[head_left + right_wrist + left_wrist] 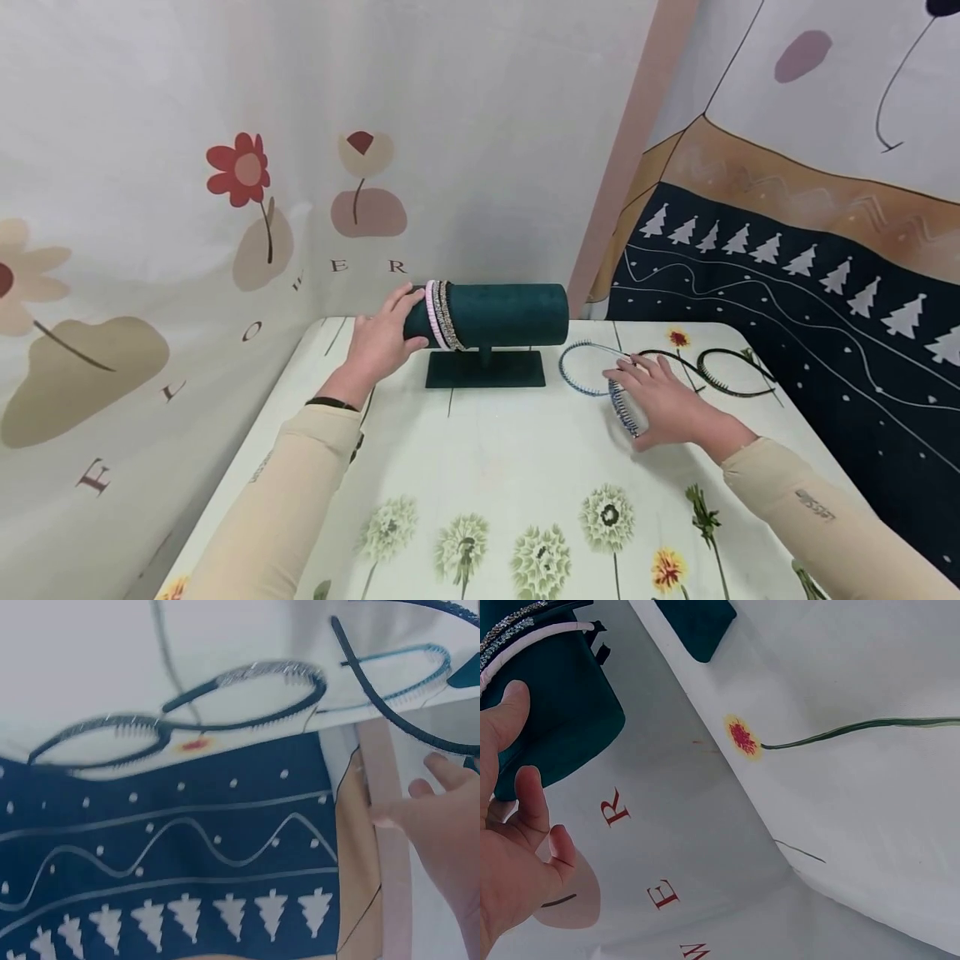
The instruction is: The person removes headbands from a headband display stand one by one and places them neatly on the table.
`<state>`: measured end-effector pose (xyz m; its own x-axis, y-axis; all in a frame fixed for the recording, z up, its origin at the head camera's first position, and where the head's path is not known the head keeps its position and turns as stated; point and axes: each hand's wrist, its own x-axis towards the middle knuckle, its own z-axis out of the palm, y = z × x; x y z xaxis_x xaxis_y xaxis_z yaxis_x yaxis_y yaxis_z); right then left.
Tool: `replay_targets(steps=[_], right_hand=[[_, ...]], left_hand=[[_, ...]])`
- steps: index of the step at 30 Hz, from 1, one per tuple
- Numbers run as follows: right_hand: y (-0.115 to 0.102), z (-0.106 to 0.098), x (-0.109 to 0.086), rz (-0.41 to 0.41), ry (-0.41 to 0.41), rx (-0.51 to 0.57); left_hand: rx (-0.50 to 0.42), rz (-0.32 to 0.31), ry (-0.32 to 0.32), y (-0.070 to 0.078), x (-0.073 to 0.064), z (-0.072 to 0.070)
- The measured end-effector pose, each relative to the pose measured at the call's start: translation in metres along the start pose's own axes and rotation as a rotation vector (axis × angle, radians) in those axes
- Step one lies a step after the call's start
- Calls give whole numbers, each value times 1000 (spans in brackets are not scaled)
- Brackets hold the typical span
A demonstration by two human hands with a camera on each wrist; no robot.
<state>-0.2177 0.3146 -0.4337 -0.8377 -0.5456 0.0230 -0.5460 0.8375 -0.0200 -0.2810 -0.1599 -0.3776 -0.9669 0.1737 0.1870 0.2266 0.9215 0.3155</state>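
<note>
A dark green velvet headband display stand point(517, 314) stands at the back of the table, its roll lying sideways on a flat base. A pink headband point(432, 315) and glittery dark headbands point(447, 315) sit round its left part. My left hand point(381, 340) grips the roll's left end, thumb in front; in the left wrist view the thumb point(514, 712) lies on the velvet. To the right, my right hand point(663, 404) holds a toothed blue headband point(619, 408) above the table. That band looks dark in the right wrist view, where its grip is partly cut off.
A light blue headband point(570, 379) lies right of the stand, partly behind the right hand. Black headbands point(720, 387) with teeth lie farther right. Printed cloth walls point(480, 125) rise behind and beside the flower-patterned table point(487, 450).
</note>
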Motion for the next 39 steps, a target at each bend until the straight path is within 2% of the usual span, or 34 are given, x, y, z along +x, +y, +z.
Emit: replay_targets(steps=[3,5,11,18,27,39], right_hand=[[-5,8,6,10,-39,89],[-8,13,9,12,-60,110],[-12,22,17,9,-123,86],[-16,24,19,51,-184,101],[-14,18,21,124,-177,229],[-5,23,21,168,-196,250]], left_hand=[[1,2,-3,0,0,0],[1,3,-5,0,0,0],[3,4,-1,-1,0,-1],[-7,9,3,-1,0,0],[-4,6,5,-3,1,1],[-10,4,-1,-3,2,2]])
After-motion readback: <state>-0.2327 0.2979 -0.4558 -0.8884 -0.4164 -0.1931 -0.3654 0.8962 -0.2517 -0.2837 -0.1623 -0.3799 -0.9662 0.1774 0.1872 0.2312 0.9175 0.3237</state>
